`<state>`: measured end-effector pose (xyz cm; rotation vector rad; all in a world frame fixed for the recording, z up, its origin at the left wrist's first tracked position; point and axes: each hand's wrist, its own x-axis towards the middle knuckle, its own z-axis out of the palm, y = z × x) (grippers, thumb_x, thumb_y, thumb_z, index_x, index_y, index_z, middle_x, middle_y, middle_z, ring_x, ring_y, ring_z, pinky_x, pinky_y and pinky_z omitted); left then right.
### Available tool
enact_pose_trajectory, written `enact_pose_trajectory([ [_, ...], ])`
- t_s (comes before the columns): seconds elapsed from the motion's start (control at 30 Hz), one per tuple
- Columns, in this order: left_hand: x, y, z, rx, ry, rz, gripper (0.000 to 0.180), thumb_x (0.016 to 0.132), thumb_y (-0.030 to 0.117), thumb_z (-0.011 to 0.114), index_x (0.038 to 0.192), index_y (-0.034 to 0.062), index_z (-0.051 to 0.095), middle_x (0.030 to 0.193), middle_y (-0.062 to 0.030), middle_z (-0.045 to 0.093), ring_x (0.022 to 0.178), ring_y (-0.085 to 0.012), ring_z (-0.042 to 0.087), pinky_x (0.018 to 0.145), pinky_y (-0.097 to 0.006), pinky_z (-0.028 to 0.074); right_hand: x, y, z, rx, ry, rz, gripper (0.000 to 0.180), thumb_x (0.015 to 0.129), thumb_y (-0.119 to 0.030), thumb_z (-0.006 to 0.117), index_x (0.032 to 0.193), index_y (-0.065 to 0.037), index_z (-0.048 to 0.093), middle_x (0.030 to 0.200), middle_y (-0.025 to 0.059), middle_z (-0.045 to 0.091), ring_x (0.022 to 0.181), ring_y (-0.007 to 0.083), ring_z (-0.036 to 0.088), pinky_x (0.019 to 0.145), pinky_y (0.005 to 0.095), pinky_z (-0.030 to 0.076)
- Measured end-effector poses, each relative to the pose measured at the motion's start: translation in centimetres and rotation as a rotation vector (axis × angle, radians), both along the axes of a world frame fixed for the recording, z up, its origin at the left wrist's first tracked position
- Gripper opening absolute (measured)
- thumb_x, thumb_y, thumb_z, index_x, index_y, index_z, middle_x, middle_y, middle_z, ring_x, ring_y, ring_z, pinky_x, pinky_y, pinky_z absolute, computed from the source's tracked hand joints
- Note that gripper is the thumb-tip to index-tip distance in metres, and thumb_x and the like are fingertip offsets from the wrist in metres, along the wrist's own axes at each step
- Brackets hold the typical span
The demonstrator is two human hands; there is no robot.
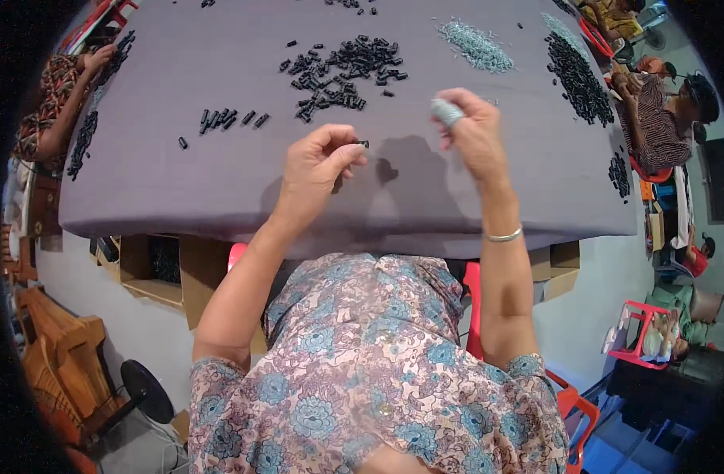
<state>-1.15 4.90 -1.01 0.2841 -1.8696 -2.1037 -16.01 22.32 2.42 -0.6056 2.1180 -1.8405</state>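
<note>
Both hands hovered over the centre of the frame as I watched through the head view. My left hand (318,162) was pinched nearly shut, thumb and forefinger nipping one small black tube (364,144) at its tips. My right hand (472,130) was curled loosely closed, its forefinger wrapped in a pale grey-blue finger cover (447,112); I could not tell whether anything was gripped inside it. One thin metal bangle (504,235) sat on that wrist.

From largest down: a single grey cloth-covered table (180,182) filled the upper half of the frame. On it, upper centre, lay one big loose heap of black tubes (342,67), too many to count. At the upper right lay one long black heap (579,75), and left of it one pale grey-blue heap of tiny parts (476,46). Left of centre sat a short row of about seven tubes (231,119), with one stray tube (182,143) below it.

At the upper left edge a second person's arm (65,99) reached toward another dark strip of tubes (84,142). At the upper right edge another seated person (666,118) bent over.

Under the table's near edge, left of centre, one open cardboard box (152,265) held dark contents I could not make out.
</note>
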Motion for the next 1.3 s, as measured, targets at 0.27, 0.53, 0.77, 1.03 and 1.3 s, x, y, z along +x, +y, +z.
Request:
enact_pose_trajectory([
  [0.27,-0.2,-0.3,-0.9,0.087,-0.014,-0.029,0.009,0.086,0.009,0.060,0.094,0.0042,0.057,0.079,-0.0003,0.058,0.074,-0.0061,0.060,0.058,-0.018,0.046,-5.3,4.9,-1.8,0.432,0.751,-0.143,0.016,0.076,-0.003,0.059,0.089,-0.006,0.067,0.083,0.0105,0.065,0.072,0.0251,0.063,0.066,0.0366,0.049],
  [0.53,-0.1,0.2,-1.0,0.006,-0.043,0.009,0.014,0.088,0.009,0.059,0.100,0.0009,0.061,0.084,-0.0015,0.060,0.071,-0.0072,0.059,0.057,-0.019,0.047,-5.9,4.0,-2.0,0.928,1.007,0.025,0.016,0.073,-0.002,0.056,0.086,-0.005,0.064,0.087,0.0140,0.061,0.086,0.0337,0.059,0.077,0.0439,0.048],
  [0.77,-0.1,-0.4,-1.4,0.098,-0.085,-0.033,0.018,0.090,0.010,0.057,0.104,-0.0009,0.062,0.087,-0.0048,0.062,0.072,-0.0093,0.060,0.061,-0.022,0.049,-4.2,2.1,-1.0,0.598,0.681,-0.030,0.014,0.070,-0.002,0.059,0.082,-0.001,0.065,0.075,0.0144,0.064,0.068,0.0249,0.061,0.064,0.0352,0.048],
  [1.03,-0.3,-0.1,-1.1,0.280,-0.080,-0.021,0.019,0.090,0.010,0.057,0.106,-0.0004,0.060,0.088,-0.0040,0.063,0.077,-0.0091,0.061,0.065,-0.022,0.050,1.6,-3.2,-2.4,-0.039,0.114,0.232,0.005,0.081,-0.004,0.065,0.085,-0.002,0.065,0.071,-0.0037,0.060,0.063,0.0021,0.051,0.052,0.0176,0.040],
  [1.3,-0.3,-0.1,-1.3,0.328,-0.013,0.007,0.019,0.090,0.009,0.056,0.106,-0.0008,0.060,0.090,-0.0026,0.062,0.078,-0.0082,0.061,0.065,-0.021,0.050,3.4,-5.1,-2.2,0.056,0.257,0.306,0.009,0.076,-0.003,0.066,0.085,-0.001,0.063,0.071,0.0015,0.063,0.067,0.0054,0.056,0.057,0.0220,0.046],
])
